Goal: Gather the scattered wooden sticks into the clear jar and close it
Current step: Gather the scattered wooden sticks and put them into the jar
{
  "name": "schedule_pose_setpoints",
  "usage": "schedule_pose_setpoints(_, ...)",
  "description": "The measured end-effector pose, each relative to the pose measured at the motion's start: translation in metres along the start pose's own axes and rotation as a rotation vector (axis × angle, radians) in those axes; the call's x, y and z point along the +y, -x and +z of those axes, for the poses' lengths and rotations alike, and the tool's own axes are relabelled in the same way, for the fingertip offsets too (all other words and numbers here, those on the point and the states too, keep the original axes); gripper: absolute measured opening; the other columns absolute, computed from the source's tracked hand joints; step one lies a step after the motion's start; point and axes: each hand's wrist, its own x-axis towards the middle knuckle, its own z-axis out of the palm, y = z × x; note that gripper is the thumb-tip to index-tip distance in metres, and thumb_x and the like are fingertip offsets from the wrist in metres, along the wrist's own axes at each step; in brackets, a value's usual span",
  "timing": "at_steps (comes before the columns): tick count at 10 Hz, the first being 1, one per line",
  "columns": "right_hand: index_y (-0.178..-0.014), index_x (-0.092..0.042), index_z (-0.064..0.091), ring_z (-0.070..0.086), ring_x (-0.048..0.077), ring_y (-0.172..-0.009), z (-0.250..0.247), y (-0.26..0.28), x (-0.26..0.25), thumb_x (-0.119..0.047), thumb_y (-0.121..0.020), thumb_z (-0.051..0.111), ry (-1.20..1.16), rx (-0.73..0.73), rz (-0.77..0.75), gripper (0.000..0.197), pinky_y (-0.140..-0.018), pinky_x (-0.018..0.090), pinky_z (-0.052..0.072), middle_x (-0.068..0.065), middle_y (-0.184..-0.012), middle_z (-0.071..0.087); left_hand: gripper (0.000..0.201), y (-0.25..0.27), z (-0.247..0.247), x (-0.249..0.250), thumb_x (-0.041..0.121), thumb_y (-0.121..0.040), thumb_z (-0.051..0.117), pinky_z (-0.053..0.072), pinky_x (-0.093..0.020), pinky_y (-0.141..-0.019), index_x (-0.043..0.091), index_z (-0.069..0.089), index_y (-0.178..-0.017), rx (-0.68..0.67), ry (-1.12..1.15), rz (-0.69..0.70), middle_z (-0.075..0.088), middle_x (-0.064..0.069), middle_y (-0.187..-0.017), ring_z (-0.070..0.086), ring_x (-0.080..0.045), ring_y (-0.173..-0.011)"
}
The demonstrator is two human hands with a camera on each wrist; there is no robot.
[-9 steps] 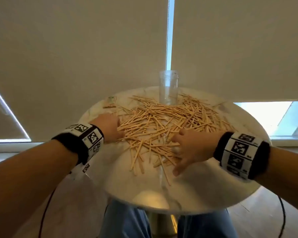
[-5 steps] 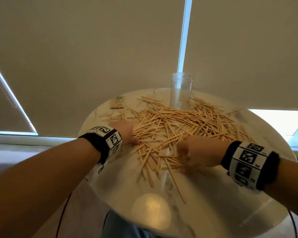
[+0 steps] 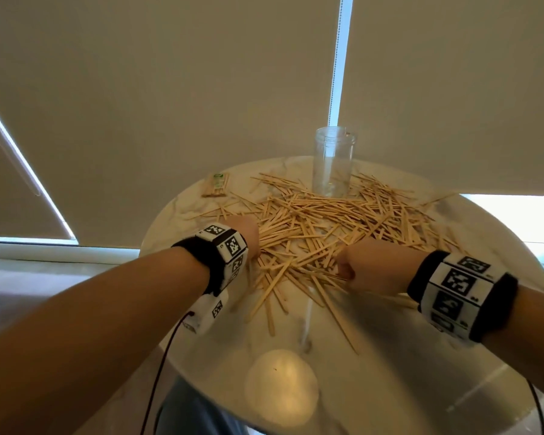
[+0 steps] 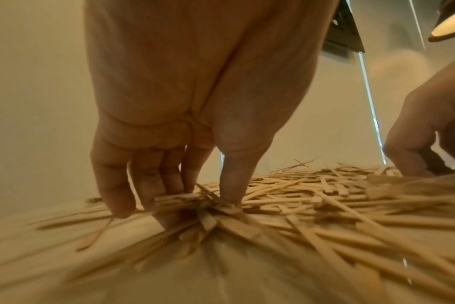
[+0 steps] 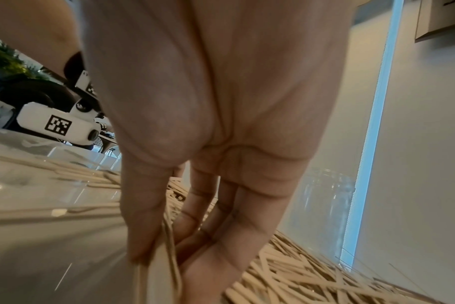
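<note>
Several thin wooden sticks [image 3: 321, 227] lie scattered in a loose heap across the round marble table [image 3: 374, 365]. A clear jar [image 3: 334, 166] stands upright, open and empty, at the far side of the heap; it also shows at the right in the right wrist view as the jar [image 5: 327, 205]. My left hand [image 3: 248, 237] is at the heap's left edge; its fingers and thumb [image 4: 231, 181] pinch a bunch of sticks [image 4: 190, 202]. My right hand [image 3: 361, 266] is at the near right edge, curled round a few sticks [image 5: 166, 246]. No lid is in view.
A small packet of sticks [image 3: 215, 185] lies at the table's far left. Roller blinds hang close behind the table. A lamp's reflection [image 3: 280, 387] glares on the near tabletop. The table's edge curves close on the left and the near side.
Both hands went from lying flat on the heap to curling their fingers round sticks. The head view has shifted left and closer.
</note>
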Motion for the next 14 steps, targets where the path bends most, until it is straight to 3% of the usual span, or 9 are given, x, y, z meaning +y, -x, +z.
schedule_pose_setpoints(1,-0.088,-0.019,0.059,0.054,0.019,-0.078,0.001,0.001,0.002,-0.018,-0.091,0.057,0.007,0.010,-0.013,0.003,-0.068,0.028,0.044,-0.001,-0.085,0.059,0.024,-0.004,-0.002,0.003,0.030,-0.094,0.065,0.043,-0.028,-0.069,0.009,0.059,-0.101,-0.031,0.041,-0.007,0.059,-0.006,-0.093,0.058,-0.022,-0.082)
schedule_pose_setpoints(2,-0.088,-0.018,0.060,0.055,0.021,-0.078,0.003,0.001,0.003,-0.012,-0.090,0.054,0.022,0.030,-0.019,0.009,-0.067,0.029,0.046,-0.001,-0.083,0.059,0.021,-0.009,-0.005,0.003,0.024,-0.099,0.055,0.040,-0.028,-0.069,0.009,0.055,-0.085,-0.034,0.062,0.003,0.056,-0.006,-0.088,0.050,-0.019,-0.069)
schedule_pose_setpoints(4,-0.097,-0.020,0.067,0.059,0.015,-0.082,-0.009,0.005,0.019,-0.019,-0.092,0.063,-0.099,0.114,0.013,0.007,-0.078,0.031,0.052,-0.005,-0.087,0.065,0.028,-0.006,-0.014,0.001,0.027,-0.102,0.045,0.034,-0.023,-0.050,0.009,0.056,-0.084,-0.085,0.086,0.035,0.049,-0.002,-0.072,0.044,-0.014,-0.059)
schedule_pose_setpoints(6,-0.091,-0.031,0.066,0.059,0.009,-0.078,-0.037,0.012,0.042,-0.029,-0.091,0.070,-0.301,0.218,0.073,0.005,-0.072,0.026,0.046,-0.010,-0.083,0.066,0.028,0.004,-0.033,-0.005,0.026,-0.103,0.044,0.045,-0.029,-0.062,0.005,0.061,-0.095,-0.120,0.202,0.085,0.060,-0.006,-0.081,0.052,-0.017,-0.067)
schedule_pose_setpoints(8,-0.088,-0.024,0.068,0.066,0.014,-0.070,-0.051,0.006,0.042,-0.036,-0.091,0.071,-0.444,0.328,0.106,0.013,-0.064,0.028,0.051,-0.003,-0.077,0.070,0.013,0.008,-0.039,-0.007,0.020,-0.098,0.054,0.052,-0.039,-0.094,0.010,0.060,-0.092,-0.083,0.466,0.090,0.066,-0.016,-0.105,0.062,-0.028,-0.097)
schedule_pose_setpoints(9,-0.093,-0.023,0.070,0.067,0.016,-0.077,-0.051,-0.005,0.034,-0.035,-0.090,0.071,-0.501,0.359,0.111,0.013,-0.078,0.038,0.058,-0.003,-0.082,0.071,0.017,0.004,-0.034,-0.003,0.005,-0.095,0.054,0.057,-0.034,-0.081,0.008,0.056,-0.078,-0.097,0.755,0.067,0.063,-0.013,-0.086,0.062,-0.026,-0.081)
schedule_pose_setpoints(10,-0.093,-0.020,0.072,0.068,0.018,-0.081,-0.053,-0.023,0.023,-0.034,-0.089,0.073,-0.554,0.389,0.124,0.015,-0.083,0.042,0.057,-0.001,-0.084,0.072,0.031,0.019,-0.030,0.007,-0.001,-0.097,0.045,0.043,-0.022,-0.050,0.011,0.047,-0.069,-0.105,1.025,-0.006,0.047,-0.004,-0.067,0.045,-0.013,-0.056)
schedule_pose_setpoints(12,-0.097,-0.012,0.070,0.071,0.010,-0.068,-0.060,-0.057,0.000,-0.024,-0.091,0.072,-0.773,0.367,0.136,0.013,-0.054,0.019,0.054,0.003,-0.085,0.074,0.030,0.013,-0.016,0.010,-0.003,-0.098,0.039,0.039,-0.028,-0.052,0.006,0.053,-0.074,-0.104,1.365,-0.126,0.051,-0.012,-0.070,0.047,-0.018,-0.058)
schedule_pose_setpoints(14,-0.109,0.000,0.062,0.074,0.011,-0.063,-0.061,-0.076,-0.015,-0.016,-0.091,0.072,-0.896,0.301,0.147,0.025,-0.058,0.022,0.059,0.007,-0.082,0.075,0.018,0.012,-0.019,0.014,-0.007,-0.095,0.040,0.039,-0.032,-0.051,0.004,0.049,-0.083,-0.208,1.527,-0.092,0.048,-0.013,-0.065,0.046,-0.023,-0.052)
